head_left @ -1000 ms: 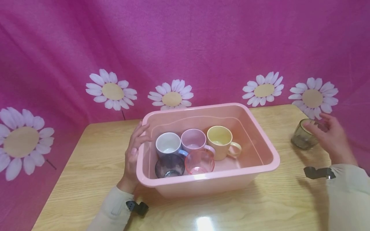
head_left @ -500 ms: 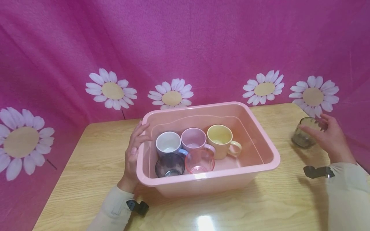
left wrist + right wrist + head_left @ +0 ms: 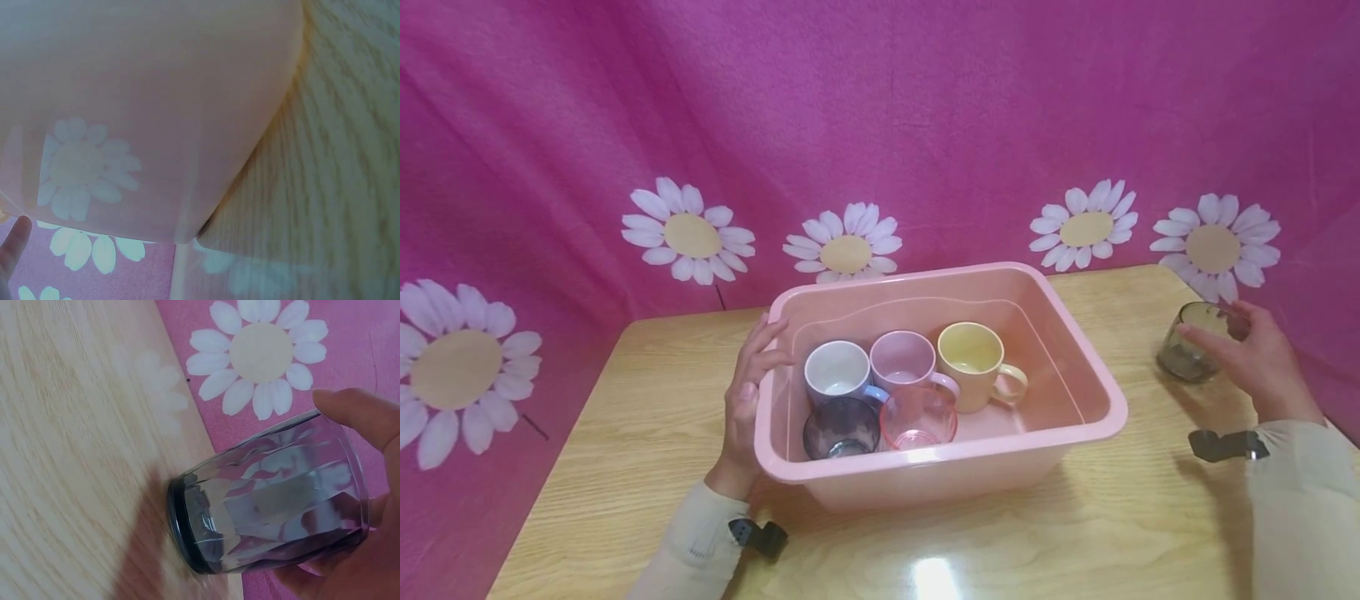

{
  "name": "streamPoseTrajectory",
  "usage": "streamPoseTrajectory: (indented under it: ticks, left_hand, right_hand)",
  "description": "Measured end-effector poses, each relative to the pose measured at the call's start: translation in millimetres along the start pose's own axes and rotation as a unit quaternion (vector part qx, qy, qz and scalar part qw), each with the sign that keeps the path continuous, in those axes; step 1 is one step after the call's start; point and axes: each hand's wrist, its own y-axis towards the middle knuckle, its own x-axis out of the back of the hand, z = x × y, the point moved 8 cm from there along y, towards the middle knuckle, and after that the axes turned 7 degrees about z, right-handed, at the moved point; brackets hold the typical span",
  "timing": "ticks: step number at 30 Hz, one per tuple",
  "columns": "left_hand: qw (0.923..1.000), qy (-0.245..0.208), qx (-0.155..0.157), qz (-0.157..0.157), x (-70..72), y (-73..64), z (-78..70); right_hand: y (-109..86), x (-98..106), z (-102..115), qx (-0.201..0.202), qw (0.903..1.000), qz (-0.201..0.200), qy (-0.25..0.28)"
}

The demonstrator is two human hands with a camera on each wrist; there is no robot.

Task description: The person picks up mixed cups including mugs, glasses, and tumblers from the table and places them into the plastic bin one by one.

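Note:
A pink plastic basin stands on the table, and my left hand holds its left rim, fingers over the edge. In the left wrist view one fingertip shows beside the basin wall. At the far right my right hand grips a clear dark-tinted drinking glass near its rim, thumb on one side and fingers on the other. The glass is upright in the head view, its base close to the tabletop. Inside the basin are a white mug, a pink mug and a yellow mug.
In front of the mugs sit a dark glass cup and a pink glass cup, also in the basin. The wooden table ends at a magenta cloth printed with white daisies.
My right thumb has shifted slightly left across the glass, which has hardly moved. My left hand stays on the basin rim, and the basin's contents look the same.

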Motion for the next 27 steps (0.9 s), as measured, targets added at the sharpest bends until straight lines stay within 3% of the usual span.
streamPoseTrajectory:
  ticks: [17,27]
  left_hand:
    - [1.0000,0.007,0.006,0.001,0.7,-0.5,1.4]
    - [0.9999,0.009,0.004,0.002,1.7,-1.2,0.0]
  right_hand:
    - [3.7,-1.5,-0.5,0.011,0.9997,-0.006,-0.020]
    - [1.8,-4.5,-5.9,-0.002,0.9997,0.022,-0.007]
